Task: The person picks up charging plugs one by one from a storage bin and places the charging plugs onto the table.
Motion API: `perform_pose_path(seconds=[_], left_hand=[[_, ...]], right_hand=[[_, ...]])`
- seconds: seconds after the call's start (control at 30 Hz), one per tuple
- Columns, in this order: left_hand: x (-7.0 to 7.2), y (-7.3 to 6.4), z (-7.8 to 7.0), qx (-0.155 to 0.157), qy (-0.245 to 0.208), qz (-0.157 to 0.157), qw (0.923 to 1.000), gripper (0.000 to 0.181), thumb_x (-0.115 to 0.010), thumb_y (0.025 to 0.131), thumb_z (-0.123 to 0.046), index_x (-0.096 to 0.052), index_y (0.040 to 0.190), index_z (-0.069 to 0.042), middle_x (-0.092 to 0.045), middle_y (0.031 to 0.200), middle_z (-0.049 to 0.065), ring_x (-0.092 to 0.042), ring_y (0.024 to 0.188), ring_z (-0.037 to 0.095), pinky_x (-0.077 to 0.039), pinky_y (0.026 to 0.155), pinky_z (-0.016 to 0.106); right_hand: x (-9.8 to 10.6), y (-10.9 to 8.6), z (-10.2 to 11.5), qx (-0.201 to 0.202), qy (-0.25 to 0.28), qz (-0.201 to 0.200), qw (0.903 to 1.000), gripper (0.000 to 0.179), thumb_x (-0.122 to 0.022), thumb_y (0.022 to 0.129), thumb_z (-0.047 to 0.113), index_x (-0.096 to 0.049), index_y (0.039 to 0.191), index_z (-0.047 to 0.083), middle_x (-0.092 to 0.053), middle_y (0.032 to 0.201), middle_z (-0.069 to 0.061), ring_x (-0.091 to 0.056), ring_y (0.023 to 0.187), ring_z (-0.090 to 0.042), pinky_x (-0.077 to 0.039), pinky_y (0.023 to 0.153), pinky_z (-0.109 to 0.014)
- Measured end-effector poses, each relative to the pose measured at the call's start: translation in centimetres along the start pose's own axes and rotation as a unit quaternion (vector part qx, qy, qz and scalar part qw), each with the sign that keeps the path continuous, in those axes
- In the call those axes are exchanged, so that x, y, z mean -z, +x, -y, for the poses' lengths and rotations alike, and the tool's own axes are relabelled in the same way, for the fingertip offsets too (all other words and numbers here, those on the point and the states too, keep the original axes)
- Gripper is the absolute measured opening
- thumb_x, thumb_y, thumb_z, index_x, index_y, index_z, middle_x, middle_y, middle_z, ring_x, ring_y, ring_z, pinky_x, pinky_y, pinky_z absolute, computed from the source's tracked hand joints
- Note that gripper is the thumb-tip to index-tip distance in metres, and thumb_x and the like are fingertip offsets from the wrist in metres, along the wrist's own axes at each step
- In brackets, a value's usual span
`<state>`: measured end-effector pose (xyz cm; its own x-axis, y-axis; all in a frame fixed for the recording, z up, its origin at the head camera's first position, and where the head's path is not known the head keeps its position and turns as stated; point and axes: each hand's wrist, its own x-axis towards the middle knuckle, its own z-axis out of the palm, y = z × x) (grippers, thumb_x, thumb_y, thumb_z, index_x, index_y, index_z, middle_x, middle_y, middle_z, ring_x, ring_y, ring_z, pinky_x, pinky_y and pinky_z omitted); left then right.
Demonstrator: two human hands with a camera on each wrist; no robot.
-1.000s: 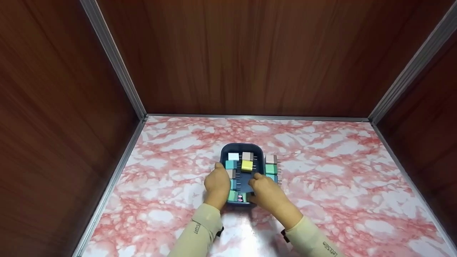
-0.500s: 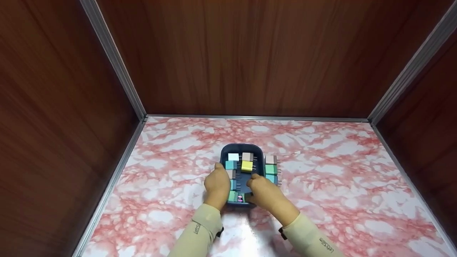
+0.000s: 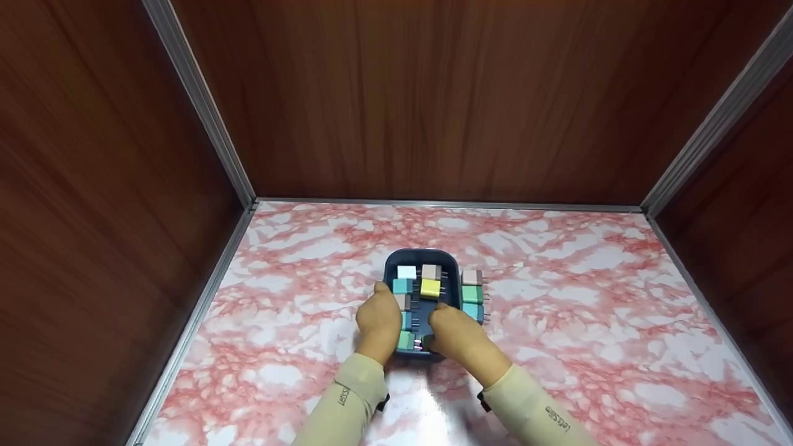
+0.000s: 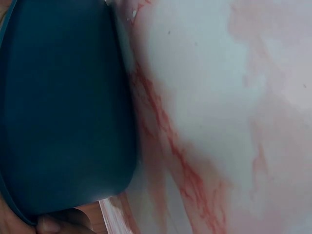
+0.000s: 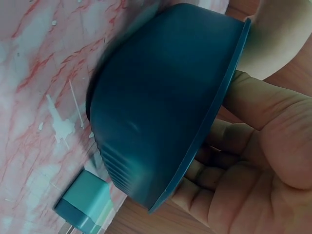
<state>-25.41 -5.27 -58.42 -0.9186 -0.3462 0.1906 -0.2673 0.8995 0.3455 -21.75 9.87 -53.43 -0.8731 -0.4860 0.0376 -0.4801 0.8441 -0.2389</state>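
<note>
A dark blue tray (image 3: pixel 420 254) holds several plug-in chargers with metal prongs. They form a left column, including a white charger (image 3: pixel 406 272) and a green charger (image 3: pixel 406 341); a yellow charger (image 3: pixel 430 288) lies right of that column. My left hand (image 3: pixel 379 319) grips the tray's left wall. My right hand (image 3: pixel 460 334) reaches over the right rim, its fingers curled down inside the near right corner around a charger that is almost wholly hidden. In the right wrist view, the tray wall (image 5: pixel 156 87) covers the fingertips.
Outside the tray's right wall stand a pink charger (image 3: pixel 471 277), a green charger (image 3: pixel 472 294) and a turquoise charger (image 3: pixel 472 311). The table (image 3: pixel 576 310) has a red-and-white marbled top. Brown wooden panels (image 3: pixel 433 105) enclose it at the back and sides.
My right hand has shifted slightly left and inward, covering the small green charger seen earlier in the near right corner. My left hand and the tray have stayed in place.
</note>
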Motion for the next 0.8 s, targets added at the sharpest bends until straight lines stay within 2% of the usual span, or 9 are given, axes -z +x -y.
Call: perform_pose_path(seconds=[0.23, 0.53, 0.63, 0.8], left_hand=[[0.1, 0.1, -0.1, 0.006, -0.003, 0.013, 0.9999, 0.009, -0.049, 0.098, -0.009, -0.055, 0.104, -0.007, -0.074, 0.075, 0.013, -0.072, 0.065, 0.029, -0.054, 0.052, 0.045], [0.2, 0.2, -0.1, 0.011, -0.013, 0.019, 0.9997, 0.009, -0.049, 0.098, -0.009, -0.055, 0.104, -0.007, -0.074, 0.076, 0.014, -0.072, 0.066, 0.030, -0.054, 0.053, 0.046], [0.2, 0.0, -0.1, 0.005, -0.012, 0.013, 0.9998, 0.008, -0.048, 0.097, -0.008, -0.054, 0.103, -0.007, -0.074, 0.076, 0.015, -0.072, 0.065, 0.030, -0.054, 0.053, 0.046], [0.2, -0.1, -0.3, -0.003, -0.006, -0.019, 0.9998, 0.007, -0.049, 0.096, -0.007, -0.055, 0.099, -0.006, -0.073, 0.072, 0.016, -0.071, 0.062, 0.030, -0.054, 0.052, 0.046]], right_hand=[[-0.2, 0.6, -0.2, -0.029, 0.023, 0.039, 0.9985, 0.031, -0.080, 0.077, 0.014, -0.053, 0.062, 0.013, -0.059, 0.077, -0.007, -0.056, 0.063, -0.021, -0.051, 0.061, -0.046], [-0.7, 0.8, 0.0, -0.042, 0.013, 0.048, 0.9979, 0.028, -0.080, 0.079, 0.015, -0.056, 0.064, 0.013, -0.064, 0.082, -0.011, -0.064, 0.069, -0.027, -0.055, 0.064, -0.050], [-0.9, 0.8, -0.1, -0.045, 0.013, 0.045, 0.9979, 0.025, -0.079, 0.079, 0.013, -0.058, 0.066, 0.012, -0.065, 0.083, -0.012, -0.066, 0.070, -0.030, -0.055, 0.065, -0.051], [-1.1, 0.8, -0.2, -0.038, 0.009, 0.035, 0.9986, 0.022, -0.077, 0.078, 0.011, -0.059, 0.066, 0.012, -0.067, 0.083, -0.013, -0.068, 0.073, -0.033, -0.056, 0.066, -0.052]])
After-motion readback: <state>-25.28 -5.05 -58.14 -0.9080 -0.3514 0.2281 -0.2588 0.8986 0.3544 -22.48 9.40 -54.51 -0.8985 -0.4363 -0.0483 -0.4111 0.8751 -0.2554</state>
